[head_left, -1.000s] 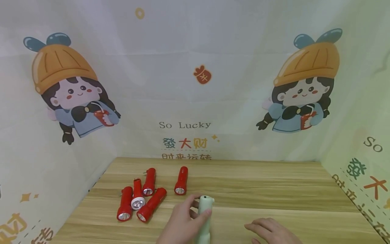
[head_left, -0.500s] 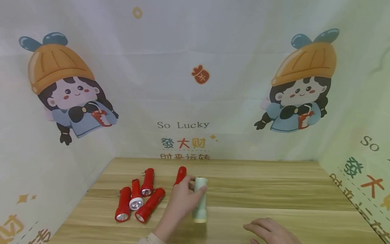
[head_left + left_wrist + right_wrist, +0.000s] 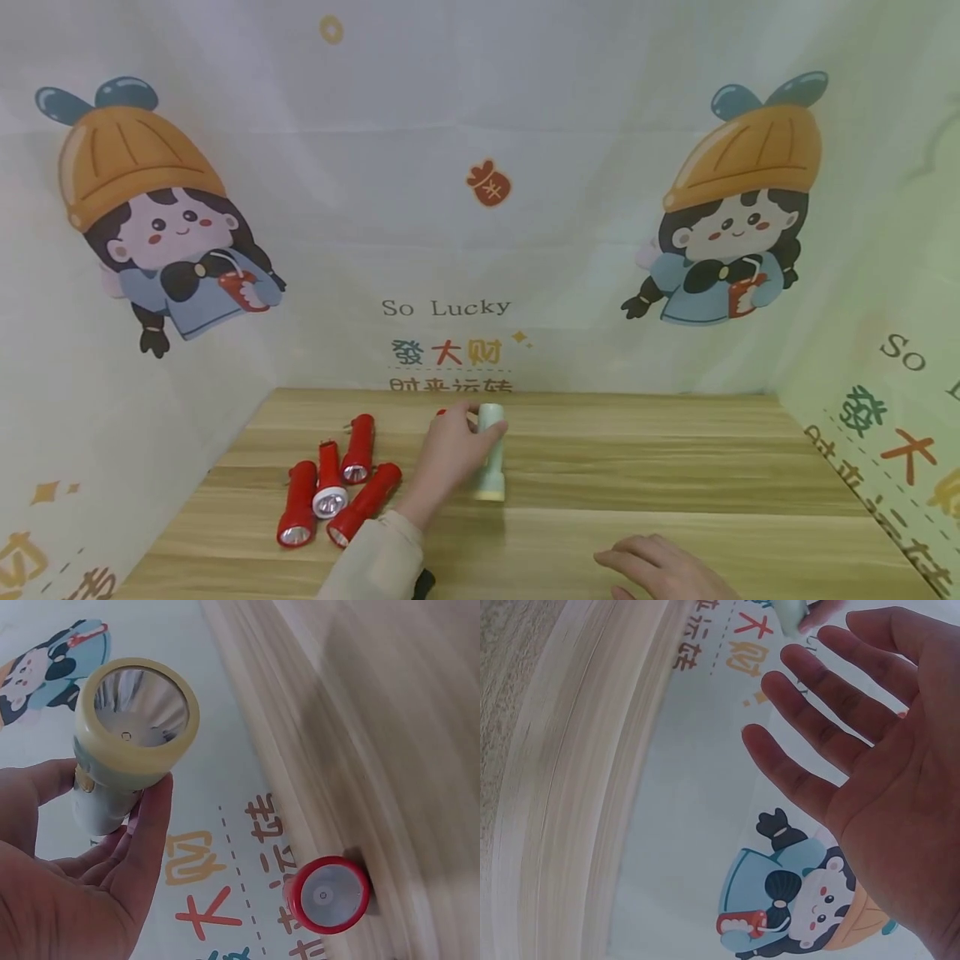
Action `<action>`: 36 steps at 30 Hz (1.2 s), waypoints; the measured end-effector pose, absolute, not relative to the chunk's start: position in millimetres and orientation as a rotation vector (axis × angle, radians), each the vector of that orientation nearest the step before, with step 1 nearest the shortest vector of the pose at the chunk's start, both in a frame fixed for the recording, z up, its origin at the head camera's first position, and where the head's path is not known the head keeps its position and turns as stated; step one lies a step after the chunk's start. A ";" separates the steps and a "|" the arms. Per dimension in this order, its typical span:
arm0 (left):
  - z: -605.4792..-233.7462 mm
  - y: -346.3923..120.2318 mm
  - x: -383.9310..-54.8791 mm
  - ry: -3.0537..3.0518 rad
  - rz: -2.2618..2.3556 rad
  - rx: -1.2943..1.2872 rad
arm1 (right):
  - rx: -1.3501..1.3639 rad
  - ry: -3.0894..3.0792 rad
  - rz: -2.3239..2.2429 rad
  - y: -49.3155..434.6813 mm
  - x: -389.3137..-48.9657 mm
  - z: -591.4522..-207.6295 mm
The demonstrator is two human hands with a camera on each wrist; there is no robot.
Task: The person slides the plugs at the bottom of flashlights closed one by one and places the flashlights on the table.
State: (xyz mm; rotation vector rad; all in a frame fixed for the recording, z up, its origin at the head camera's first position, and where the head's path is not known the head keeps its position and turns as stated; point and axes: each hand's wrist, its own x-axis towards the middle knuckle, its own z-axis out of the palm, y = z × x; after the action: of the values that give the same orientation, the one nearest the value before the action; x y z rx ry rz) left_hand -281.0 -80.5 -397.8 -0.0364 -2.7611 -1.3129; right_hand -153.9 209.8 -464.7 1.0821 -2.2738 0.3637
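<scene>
A pale green flashlight (image 3: 491,458) with a cream-rimmed head is in my left hand (image 3: 450,442), its lens end toward me. In the left wrist view the thumb and fingers of my left hand (image 3: 97,862) hold the flashlight (image 3: 135,727) around its body. Behind that hand, a red flashlight (image 3: 328,895) lies on the table, mostly hidden in the head view. My right hand (image 3: 663,571) is near the table's front, to the right, holding nothing. In the right wrist view its fingers (image 3: 817,742) are spread and nearly straight.
Several red flashlights lie grouped on the left of the wooden table (image 3: 637,467); one flashlight (image 3: 330,483) there has a white head. My left sleeve partly covers another red flashlight (image 3: 367,504). A printed cloth (image 3: 450,250) stands around the table's back and sides.
My left hand has carried the green flashlight away from me toward the back of the table, covering the separate red flashlight. The right hand has hardly moved.
</scene>
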 end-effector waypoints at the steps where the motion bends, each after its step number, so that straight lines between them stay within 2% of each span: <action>1: -397.4 -80.0 -285.1 -2.770 -1.304 -0.029 | 1.089 -2.267 0.368 209.8 -154.0 -464.6; 16: -412.4 -58.8 -349.1 -2.878 -0.969 -0.051 | 1.118 -2.303 0.405 202.2 -154.4 -461.8; 24: -436.3 -56.5 -363.9 -3.000 -0.752 0.007 | 1.127 -2.243 0.447 198.6 -150.4 -465.6; 36: -447.6 -59.3 -371.2 -3.033 -0.655 0.007 | 1.158 -2.294 0.469 198.0 -149.8 -469.7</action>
State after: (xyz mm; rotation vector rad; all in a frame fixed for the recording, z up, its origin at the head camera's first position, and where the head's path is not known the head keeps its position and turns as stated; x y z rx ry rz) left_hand -371.2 -59.3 -447.6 0.0071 -3.0331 -0.6546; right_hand -149.8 198.0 -469.7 1.1585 -2.2944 0.4688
